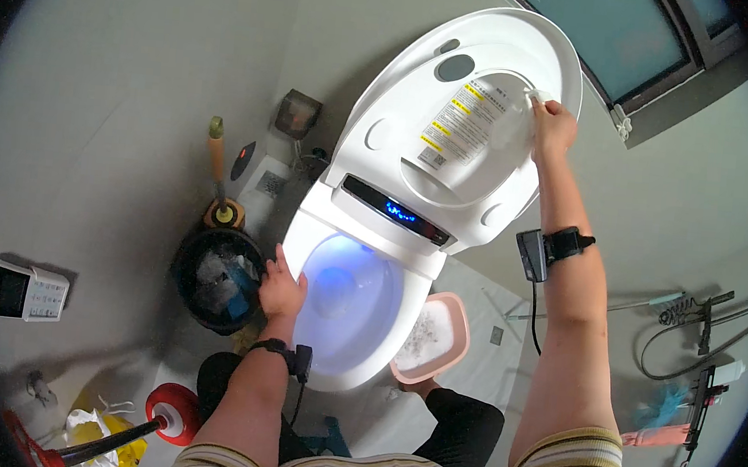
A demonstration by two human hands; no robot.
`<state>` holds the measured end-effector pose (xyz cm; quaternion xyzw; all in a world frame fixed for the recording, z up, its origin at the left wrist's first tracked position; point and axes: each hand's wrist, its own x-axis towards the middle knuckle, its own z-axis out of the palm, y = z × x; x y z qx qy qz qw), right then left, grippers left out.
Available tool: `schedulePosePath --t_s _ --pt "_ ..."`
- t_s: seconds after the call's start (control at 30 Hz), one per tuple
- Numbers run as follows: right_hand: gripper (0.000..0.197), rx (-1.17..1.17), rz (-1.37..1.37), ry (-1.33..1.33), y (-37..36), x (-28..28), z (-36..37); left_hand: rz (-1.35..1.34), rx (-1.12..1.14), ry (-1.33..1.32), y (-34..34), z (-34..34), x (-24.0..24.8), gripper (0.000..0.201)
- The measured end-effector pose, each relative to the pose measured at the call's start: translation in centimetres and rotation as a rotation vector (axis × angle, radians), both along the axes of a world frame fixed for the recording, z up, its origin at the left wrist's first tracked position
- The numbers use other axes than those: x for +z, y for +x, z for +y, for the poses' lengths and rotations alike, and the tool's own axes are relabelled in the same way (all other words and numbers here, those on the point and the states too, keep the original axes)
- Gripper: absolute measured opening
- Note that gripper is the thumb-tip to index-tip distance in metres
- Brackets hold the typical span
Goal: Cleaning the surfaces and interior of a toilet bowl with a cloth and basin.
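Observation:
A white toilet (361, 361) with a lit blue display stands in front of me, its lid (576, 60) and seat (381, 101) raised. Bluish light fills the bowl. My right hand (554, 129) pinches a small white cloth (537, 96), mostly hidden by the fingers, against the upper right inner edge of the seat ring. On the left rim of the bowl rests my left hand (281, 290), fingers spread and holding nothing. A printed label (464, 121) shows on the lid through the seat opening.
A pink basin (465, 330) of sudsy water sits right of the toilet. To the left are a black bin (187, 281) with a bag and waste, a wooden-handled brush (215, 153), a red plunger (173, 413) and a wall remote (28, 291). A hose (648, 351) hangs at right.

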<state>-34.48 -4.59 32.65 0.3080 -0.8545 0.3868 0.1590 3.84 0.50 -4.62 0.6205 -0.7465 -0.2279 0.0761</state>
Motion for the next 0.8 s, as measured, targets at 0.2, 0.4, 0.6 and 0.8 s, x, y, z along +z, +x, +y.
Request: schedulePosePath --t_s 0.2,0.4,0.6,0.8 --pt "0.018 0.111 0.536 0.018 -1.8 0.3 1.0 -0.003 -0.003 0.020 -0.3 -0.1 0.0 0.086" --pt "0.015 0.179 0.604 0.052 -2.1 0.6 -2.4 -0.009 -0.005 0.011 -0.3 0.0 -0.2 0.087" --pt "0.009 0.291 0.742 0.197 -1.2 2.0 -6.2 -0.004 0.017 0.035 -0.6 0.1 0.7 0.087" --pt "0.011 0.818 0.965 0.466 -1.0 1.8 -8.7 0.012 0.007 -0.041 -0.7 0.2 -0.4 0.088"
